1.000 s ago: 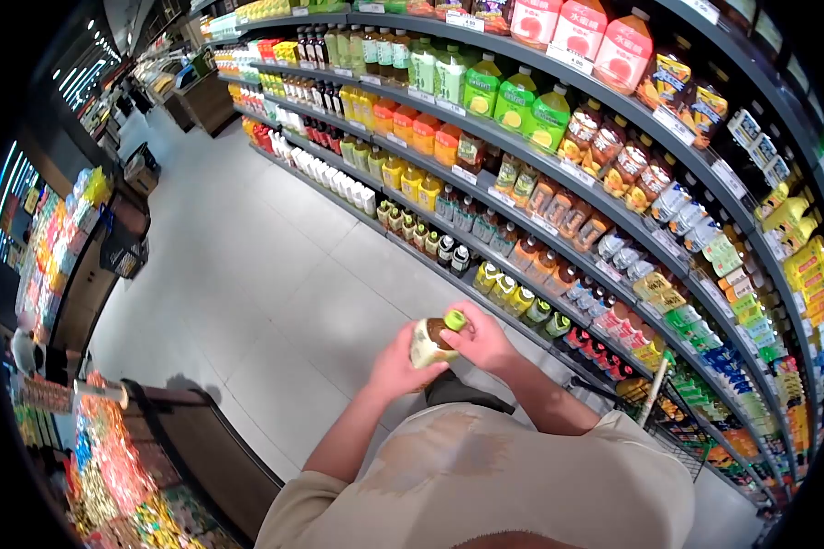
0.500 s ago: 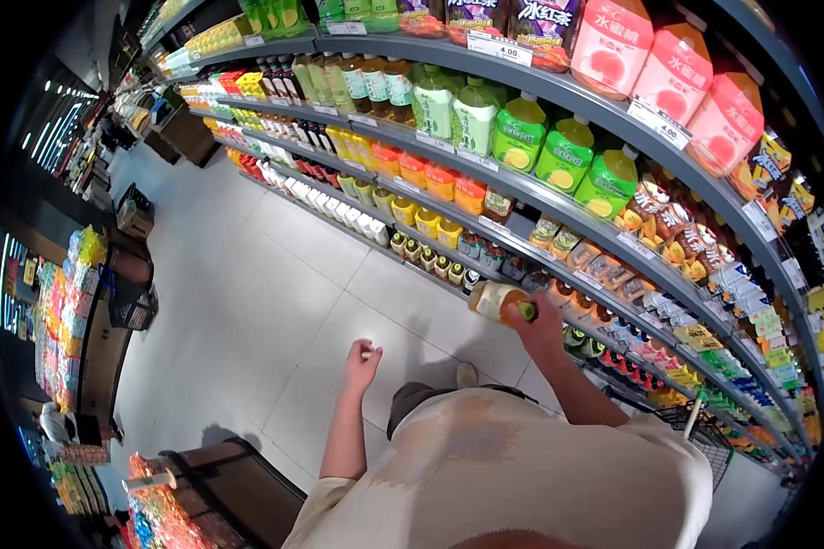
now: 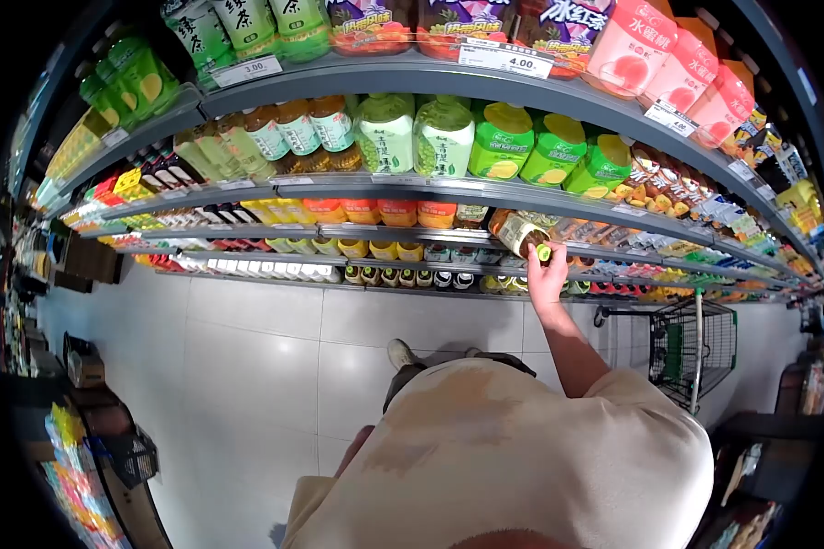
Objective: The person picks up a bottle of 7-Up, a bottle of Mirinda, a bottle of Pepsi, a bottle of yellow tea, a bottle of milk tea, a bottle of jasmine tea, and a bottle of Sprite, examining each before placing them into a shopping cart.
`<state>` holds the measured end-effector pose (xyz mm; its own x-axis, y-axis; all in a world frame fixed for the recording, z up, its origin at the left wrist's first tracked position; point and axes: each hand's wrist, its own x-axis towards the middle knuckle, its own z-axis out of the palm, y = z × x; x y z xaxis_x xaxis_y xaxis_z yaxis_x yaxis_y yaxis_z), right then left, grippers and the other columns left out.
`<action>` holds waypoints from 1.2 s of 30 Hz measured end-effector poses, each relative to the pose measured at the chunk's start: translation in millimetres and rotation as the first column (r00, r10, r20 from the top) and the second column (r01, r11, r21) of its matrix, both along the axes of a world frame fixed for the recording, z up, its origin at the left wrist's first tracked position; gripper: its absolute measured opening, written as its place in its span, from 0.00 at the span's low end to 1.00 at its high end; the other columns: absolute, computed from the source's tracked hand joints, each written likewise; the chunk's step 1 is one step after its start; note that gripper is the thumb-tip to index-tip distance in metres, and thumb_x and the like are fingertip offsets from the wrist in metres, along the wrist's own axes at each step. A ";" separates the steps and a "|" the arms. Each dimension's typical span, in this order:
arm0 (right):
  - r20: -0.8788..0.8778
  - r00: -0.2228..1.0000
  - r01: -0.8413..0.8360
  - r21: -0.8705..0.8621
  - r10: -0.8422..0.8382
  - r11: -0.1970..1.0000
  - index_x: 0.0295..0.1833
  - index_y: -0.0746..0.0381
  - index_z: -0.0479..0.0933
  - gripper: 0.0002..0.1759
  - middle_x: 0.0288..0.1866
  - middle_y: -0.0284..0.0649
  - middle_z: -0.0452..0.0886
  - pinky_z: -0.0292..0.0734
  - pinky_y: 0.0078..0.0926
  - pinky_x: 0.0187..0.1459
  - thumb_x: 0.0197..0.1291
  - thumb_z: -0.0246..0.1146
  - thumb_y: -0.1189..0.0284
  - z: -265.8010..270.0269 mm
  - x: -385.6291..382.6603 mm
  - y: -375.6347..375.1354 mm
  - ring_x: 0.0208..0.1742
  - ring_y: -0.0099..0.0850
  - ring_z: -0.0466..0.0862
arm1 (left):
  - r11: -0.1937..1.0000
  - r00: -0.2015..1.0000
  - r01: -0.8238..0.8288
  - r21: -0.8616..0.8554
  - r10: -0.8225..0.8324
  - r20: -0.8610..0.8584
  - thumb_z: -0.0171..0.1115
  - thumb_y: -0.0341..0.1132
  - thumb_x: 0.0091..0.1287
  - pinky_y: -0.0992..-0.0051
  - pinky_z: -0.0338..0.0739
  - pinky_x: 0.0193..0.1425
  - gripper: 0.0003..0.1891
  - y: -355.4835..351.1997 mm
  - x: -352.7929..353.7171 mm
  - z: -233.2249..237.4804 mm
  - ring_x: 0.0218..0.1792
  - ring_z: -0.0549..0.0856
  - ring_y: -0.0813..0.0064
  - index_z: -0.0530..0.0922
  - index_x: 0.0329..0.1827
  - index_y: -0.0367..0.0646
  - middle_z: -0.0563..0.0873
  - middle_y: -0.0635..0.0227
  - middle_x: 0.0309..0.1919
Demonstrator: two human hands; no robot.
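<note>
My right hand (image 3: 547, 274) grips a bottle of amber drink (image 3: 519, 231) by its neck, near the green cap. The bottle has a pale label and is tilted, its base pointing up and left into the shelf row beside other drink bottles. Close by on that level is an upright bottle with a pale label (image 3: 471, 215), with orange-labelled bottles (image 3: 397, 212) to its left. Of my left arm, only a strip of skin (image 3: 353, 450) shows beside my shirt; its fingers are hidden.
Curved shelves (image 3: 375, 71) full of drinks span the view in front of me. A green-trimmed shopping cart (image 3: 696, 348) stands to my right. At the far left are a dark basket (image 3: 133, 457) and a display of colourful packets (image 3: 73, 467). Pale floor tiles (image 3: 247, 357) lie below.
My view has turned toward the shelves. The bottle in my right hand has gone from above the floor edge up to the shelf row. My left hand has dropped back beside my body.
</note>
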<state>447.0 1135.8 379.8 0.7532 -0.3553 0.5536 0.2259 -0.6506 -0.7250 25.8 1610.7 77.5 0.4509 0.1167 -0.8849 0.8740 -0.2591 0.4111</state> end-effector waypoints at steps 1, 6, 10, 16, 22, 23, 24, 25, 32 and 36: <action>-0.025 1.000 0.013 -0.005 -0.013 1.000 0.47 0.66 0.74 0.18 0.38 0.49 0.81 0.78 0.36 0.42 0.59 0.74 0.70 -1.0 4.0 5.5 0.38 0.44 0.82 | 0.994 0.995 -0.104 -0.047 0.104 -0.005 0.55 0.48 0.72 0.60 0.83 0.46 0.22 16.9 23.6 -0.9 0.42 0.86 0.65 0.73 0.64 0.48 0.86 0.60 0.50; -0.011 0.995 0.094 -0.086 -0.095 0.992 0.48 0.66 0.75 0.18 0.41 0.51 0.82 0.78 0.38 0.47 0.58 0.74 0.70 -8.5 25.6 33.8 0.42 0.48 0.83 | 0.899 0.899 -0.436 -0.050 0.432 -0.073 0.55 0.46 0.72 0.59 0.82 0.46 0.23 79.5 130.3 37.0 0.44 0.86 0.62 0.71 0.66 0.47 0.85 0.61 0.53; 0.003 0.998 0.055 -0.118 -0.055 0.991 0.48 0.66 0.76 0.17 0.43 0.50 0.82 0.77 0.39 0.51 0.57 0.73 0.72 -9.7 51.8 38.0 0.46 0.50 0.82 | 0.925 0.926 -0.378 -0.025 0.379 -0.002 0.55 0.46 0.72 0.60 0.81 0.44 0.22 110.7 188.4 44.6 0.43 0.87 0.64 0.71 0.65 0.46 0.85 0.63 0.51; -0.080 0.996 0.022 -0.255 -0.044 0.967 0.49 0.66 0.75 0.17 0.42 0.50 0.80 0.76 0.40 0.48 0.60 0.72 0.69 -15.4 68.6 39.7 0.44 0.52 0.81 | 0.972 0.975 -0.220 -0.088 0.217 -0.039 0.52 0.47 0.74 0.62 0.82 0.43 0.22 106.2 209.9 25.8 0.43 0.87 0.64 0.73 0.66 0.46 0.85 0.62 0.52; -0.103 0.986 0.094 -0.309 -0.131 0.947 0.52 0.66 0.75 0.18 0.46 0.54 0.80 0.75 0.45 0.51 0.61 0.70 0.70 -10.4 74.1 47.5 0.48 0.55 0.79 | 0.989 0.995 -0.075 -0.126 0.066 -0.076 0.51 0.49 0.74 0.62 0.82 0.41 0.22 101.1 203.9 21.5 0.41 0.88 0.65 0.73 0.66 0.49 0.86 0.61 0.52; -0.121 0.984 0.084 -0.324 -0.129 0.942 0.55 0.66 0.75 0.19 0.48 0.54 0.80 0.74 0.46 0.53 0.61 0.69 0.71 -7.2 74.5 49.5 0.50 0.56 0.79 | 0.990 0.996 -0.064 -0.126 0.055 -0.076 0.51 0.49 0.74 0.62 0.82 0.41 0.22 103.4 202.9 22.1 0.41 0.88 0.65 0.73 0.66 0.49 0.86 0.61 0.52; -0.139 0.979 0.096 -0.319 -0.147 0.943 0.58 0.65 0.74 0.20 0.51 0.55 0.79 0.73 0.48 0.56 0.62 0.67 0.71 -9.6 75.4 49.8 0.52 0.57 0.78 | 0.991 0.995 -0.047 -0.123 0.036 -0.089 0.52 0.49 0.74 0.62 0.82 0.40 0.22 106.0 202.4 22.3 0.40 0.88 0.65 0.74 0.66 0.49 0.86 0.62 0.51; -0.164 0.972 0.110 -0.327 -0.171 0.939 0.58 0.64 0.74 0.20 0.53 0.55 0.79 0.72 0.49 0.57 0.63 0.66 0.70 -11.3 77.8 49.3 0.55 0.57 0.77 | 0.992 0.995 -0.029 -0.120 0.017 -0.101 0.52 0.48 0.74 0.63 0.81 0.39 0.22 108.3 204.5 21.8 0.39 0.87 0.65 0.74 0.65 0.50 0.86 0.62 0.51; -0.177 0.967 0.115 -0.335 -0.182 0.935 0.52 0.64 0.78 0.18 0.52 0.55 0.81 0.74 0.51 0.57 0.60 0.67 0.65 -32.3 108.3 38.6 0.54 0.56 0.78 | 1.000 0.985 0.003 -0.031 -0.008 -0.172 0.53 0.46 0.73 0.63 0.80 0.34 0.20 123.7 225.7 18.3 0.35 0.87 0.65 0.76 0.64 0.51 0.87 0.64 0.48; -0.346 0.905 0.077 -0.435 -0.246 0.897 0.49 0.62 0.82 0.15 0.50 0.51 0.85 0.80 0.48 0.50 0.59 0.64 0.66 -21.2 128.6 33.4 0.50 0.52 0.83 | 1.000 0.983 0.022 -0.023 -0.025 -0.181 0.54 0.46 0.74 0.64 0.78 0.33 0.18 116.0 243.7 14.5 0.34 0.87 0.66 0.77 0.62 0.51 0.87 0.64 0.48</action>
